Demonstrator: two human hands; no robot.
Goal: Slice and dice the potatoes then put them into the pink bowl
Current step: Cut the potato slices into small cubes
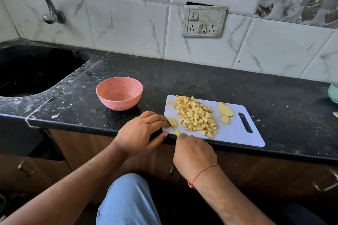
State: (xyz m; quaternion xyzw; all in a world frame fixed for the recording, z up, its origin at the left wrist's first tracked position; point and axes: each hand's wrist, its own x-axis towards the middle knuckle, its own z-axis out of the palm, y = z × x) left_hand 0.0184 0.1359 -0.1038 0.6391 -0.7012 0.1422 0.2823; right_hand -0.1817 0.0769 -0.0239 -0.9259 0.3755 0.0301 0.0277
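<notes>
While the small stack of pale yellow potato slices [172, 121] sits at the near-left corner of the white plastic cutting board [236, 133], the left hand [141, 132] pins it from the side away from the board's handle slot. Left fingers [161, 120] are curled, tips touching the stack's outer edge; thumb lies along the board's near edge.

Right hand [193, 153] hangs just off the board's near edge, fingers wrapped round the yellow handle of a small knife [173, 129]. The blade runs diagonally up to the stack, right beside the left fingertips. Whether the edge is already in the potato, can't tell.

Handling judgement: the slices are light, firm, wet with starch, so likely slippery and prone to sliding apart under the blade. Best hold is from above and at the outer edge, tips tucked back from the cut line. Little margin there.

The heap of diced yellow-brown potato cubes [197, 117] fills the board's middle. Two flat uncut potato slices [225, 112] lie toward the slot end. The empty pink round bowl [119, 93] stands on the black speckled stone table [201, 78], just beyond the board's far-left corner.
</notes>
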